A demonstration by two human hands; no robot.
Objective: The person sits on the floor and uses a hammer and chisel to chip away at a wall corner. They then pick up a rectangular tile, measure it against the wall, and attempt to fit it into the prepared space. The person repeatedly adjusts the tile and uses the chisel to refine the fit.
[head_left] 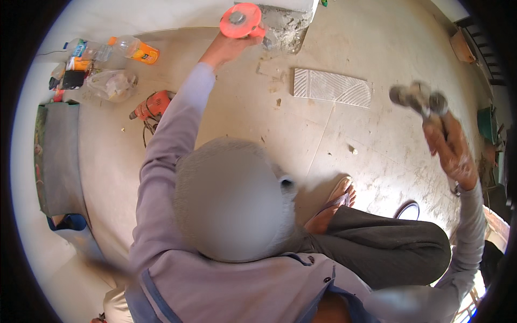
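My left hand [224, 49], at the upper middle, grips a chisel with a red round guard [250, 19] against the rough, broken edge of a concrete block [285, 32]; the chisel's tip is hidden. The metal striking end shows inside the guard. Raised at the right, my right hand [451, 151] is closed round the handle of a hammer [417, 97], its steel head apart from the chisel. A large blurred grey round shape [231, 202] hides the middle of the view.
An orange drill [153, 105], plastic bottles [137, 49] and a bag [110, 85] lie at left, above a long grey panel [59, 156]. A ridged tile [331, 88] lies near the block. My sandalled foot [336, 199] is below; a green container [487, 124] stands far right.
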